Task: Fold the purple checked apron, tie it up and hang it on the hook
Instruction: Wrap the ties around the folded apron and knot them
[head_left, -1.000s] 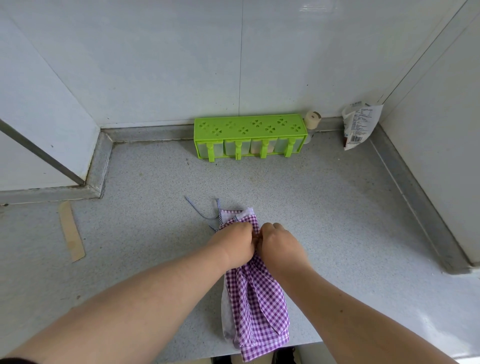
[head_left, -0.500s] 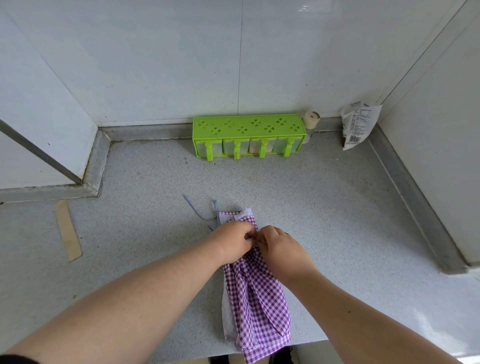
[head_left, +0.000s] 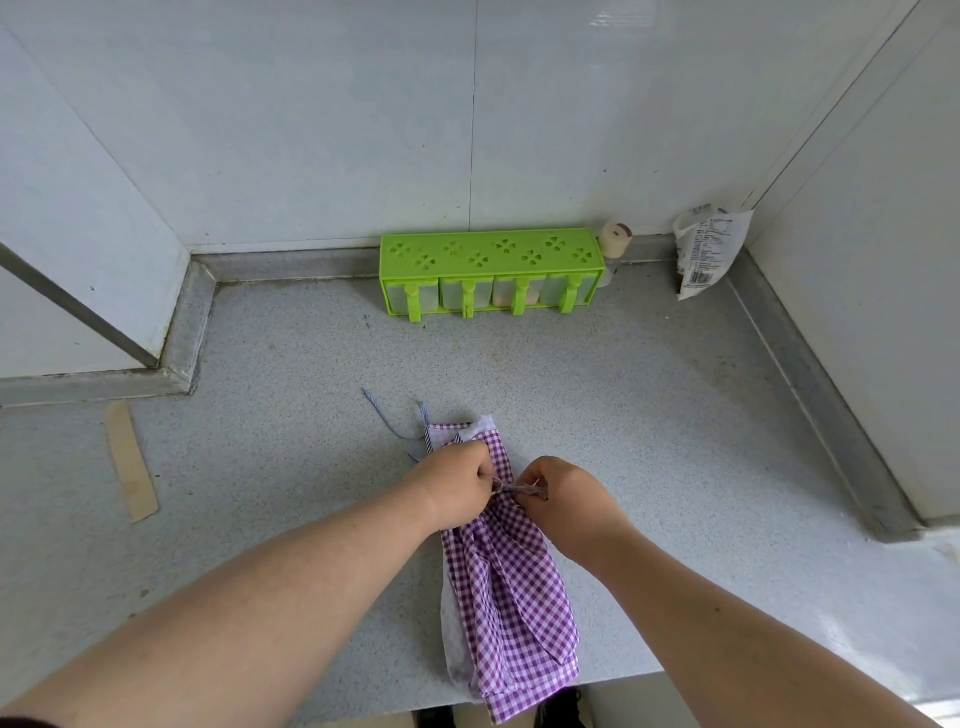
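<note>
The folded apron (head_left: 506, 582) lies lower centre on the desk (head_left: 675, 415), long axis running up-frame. Across it, left hand (head_left: 457, 480) and right hand (head_left: 563, 491) each pinch the strap (head_left: 522, 489), level, equally near.

I see the folded purple checked apron (head_left: 506, 587) lying on the table (head_left: 675, 441), its near end hanging over the edge. My left hand (head_left: 457, 486) and right hand (head_left: 566, 499) each pinch an end of its tie (head_left: 519, 488) across the bundle. A green spice rack (head_left: 491, 270) stands by the wall.
</note>
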